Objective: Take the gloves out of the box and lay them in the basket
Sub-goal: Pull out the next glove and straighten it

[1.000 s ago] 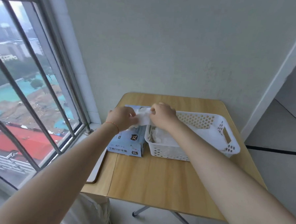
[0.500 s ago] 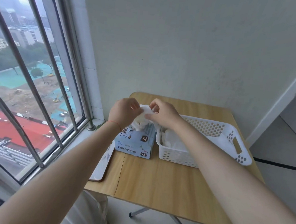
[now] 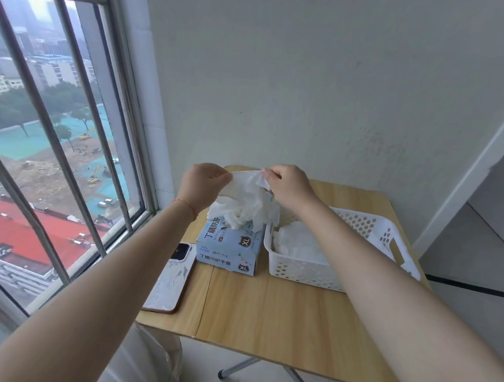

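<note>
Beside the barred window (image 3: 58, 139), a wooden table (image 3: 282, 318) — pale wall (image 3: 308, 91) behind.

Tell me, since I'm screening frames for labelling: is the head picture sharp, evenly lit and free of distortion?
Head view: soft daylight from the window, no hard shadows or glare on the table; wide-angle bending curves the window bars and stretches the forearms; the glove held between left hand and right hand is pale with little detail; box print reads clearly.

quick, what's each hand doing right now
Left hand: pinching the white glove.
Right hand: pinching the same glove.
</note>
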### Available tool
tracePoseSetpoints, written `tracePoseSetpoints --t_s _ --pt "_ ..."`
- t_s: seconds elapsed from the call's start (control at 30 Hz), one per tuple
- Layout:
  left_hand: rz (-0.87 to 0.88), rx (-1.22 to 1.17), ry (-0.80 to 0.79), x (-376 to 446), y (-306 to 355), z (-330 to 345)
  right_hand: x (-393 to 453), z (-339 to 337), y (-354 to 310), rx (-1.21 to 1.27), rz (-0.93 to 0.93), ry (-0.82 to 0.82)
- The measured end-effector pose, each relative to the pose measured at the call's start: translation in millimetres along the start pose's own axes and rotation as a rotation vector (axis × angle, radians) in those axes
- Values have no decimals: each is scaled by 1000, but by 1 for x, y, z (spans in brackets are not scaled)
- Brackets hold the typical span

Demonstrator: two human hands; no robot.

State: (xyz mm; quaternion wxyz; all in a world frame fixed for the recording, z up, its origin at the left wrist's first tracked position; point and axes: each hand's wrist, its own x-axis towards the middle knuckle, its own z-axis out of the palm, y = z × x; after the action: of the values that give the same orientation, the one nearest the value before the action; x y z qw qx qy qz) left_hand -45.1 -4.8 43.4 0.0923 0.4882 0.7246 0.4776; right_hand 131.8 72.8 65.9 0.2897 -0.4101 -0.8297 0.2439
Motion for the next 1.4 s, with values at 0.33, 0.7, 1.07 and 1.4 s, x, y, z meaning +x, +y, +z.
tracePoseSetpoints --t_s 0.33,0.7,1.07,1.4 --pt "10 -106 106 8 46 -19 -16 -6 -26 175 -152 115" --pt "-287 -657 -321 -9 70 -15 -22 -22 -35 331 -27 68" --pt "-124 -630 -639 -31 49 -5 -27 -40 -21 687 297 42" --pt "-153 -533 -663 -28 38 -6 -28 -38 -21 448 270 -134"
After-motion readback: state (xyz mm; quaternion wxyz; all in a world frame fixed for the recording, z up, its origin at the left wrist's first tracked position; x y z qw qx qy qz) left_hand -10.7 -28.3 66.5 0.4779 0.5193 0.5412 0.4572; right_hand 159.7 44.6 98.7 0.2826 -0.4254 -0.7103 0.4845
